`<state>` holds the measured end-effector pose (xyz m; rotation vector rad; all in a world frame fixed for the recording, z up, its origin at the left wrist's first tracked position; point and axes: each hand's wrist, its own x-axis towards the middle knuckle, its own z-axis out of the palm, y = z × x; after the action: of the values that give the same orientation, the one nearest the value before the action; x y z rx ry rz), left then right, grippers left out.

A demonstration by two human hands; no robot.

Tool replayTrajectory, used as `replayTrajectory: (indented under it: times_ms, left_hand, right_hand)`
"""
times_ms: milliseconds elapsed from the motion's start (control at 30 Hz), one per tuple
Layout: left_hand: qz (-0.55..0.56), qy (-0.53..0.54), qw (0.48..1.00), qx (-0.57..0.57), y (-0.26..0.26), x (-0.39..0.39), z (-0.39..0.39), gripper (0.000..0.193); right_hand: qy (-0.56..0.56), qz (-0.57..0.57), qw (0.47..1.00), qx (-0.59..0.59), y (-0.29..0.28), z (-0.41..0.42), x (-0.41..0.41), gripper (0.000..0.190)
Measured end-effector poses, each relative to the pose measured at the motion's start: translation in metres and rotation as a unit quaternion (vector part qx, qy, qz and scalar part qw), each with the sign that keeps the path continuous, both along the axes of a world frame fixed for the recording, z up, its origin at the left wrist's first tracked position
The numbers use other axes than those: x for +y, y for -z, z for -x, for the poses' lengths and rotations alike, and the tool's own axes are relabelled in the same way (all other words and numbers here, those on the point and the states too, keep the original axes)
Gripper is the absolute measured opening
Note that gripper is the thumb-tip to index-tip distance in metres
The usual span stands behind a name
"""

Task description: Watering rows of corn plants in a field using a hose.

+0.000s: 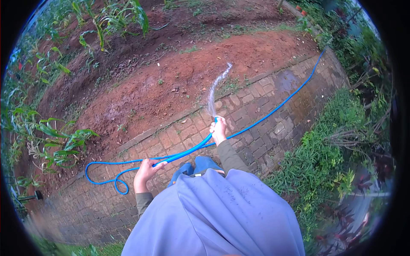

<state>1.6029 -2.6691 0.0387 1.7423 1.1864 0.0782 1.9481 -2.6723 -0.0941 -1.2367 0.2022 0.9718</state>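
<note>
A blue garden hose (185, 153) runs between my two hands in front of my body. My right hand (219, 129) is closed around it just behind its open end. From that end a stream of water (212, 96) shoots forward and curves right over the red soil bed (173, 84). My left hand (148, 174) grips the hose further back, thumb along its top. Beyond the left hand the hose makes a small loop on the brick paving (256, 134), doubles back, and stretches away to the far right.
A low kerb (137, 140) divides the paving from the soil. Maize plants (69, 140) grow at the left and far left. Dense green plants (307, 160) and bare branches (358, 137) border the path on the right. A wet patch (286, 81) darkens the bricks farther along.
</note>
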Motion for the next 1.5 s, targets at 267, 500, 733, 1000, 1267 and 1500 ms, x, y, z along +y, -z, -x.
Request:
replayTrajectory:
  times_ms: [267, 500, 733, 1000, 1267, 1500]
  left_hand:
    - [0.021, 0.029, 0.999, 0.028, -0.005, 0.009, 0.026, 0.031]
    - [0.012, 0.115, 0.991, 0.073, 0.011, 0.024, -0.024, 0.039]
    - [0.012, 0.185, 0.981, 0.057, 0.007, 0.03, -0.052, 0.036]
    - [0.001, 0.176, 0.982, 0.068, 0.001, 0.03, -0.096, 0.035]
    - [-0.007, 0.17, 0.981, 0.089, 0.01, 0.061, -0.158, 0.034]
    - [0.025, 0.19, 0.972, 0.138, 0.004, 0.083, -0.215, 0.037]
  right_hand:
    - [-0.06, -0.004, 0.998, 0.029, -0.004, 0.033, -0.008, 0.011]
    - [0.194, -0.064, 0.971, -0.124, -0.035, -0.017, -0.041, 0.011]
    - [0.204, -0.053, 0.975, -0.075, -0.034, -0.031, -0.079, 0.012]
    - [0.246, -0.089, 0.959, -0.111, -0.047, -0.07, -0.062, 0.01]
    - [0.229, -0.134, 0.957, -0.119, -0.05, -0.136, -0.045, 0.008]
    - [0.23, -0.082, 0.968, -0.058, -0.04, -0.177, -0.05, 0.013]
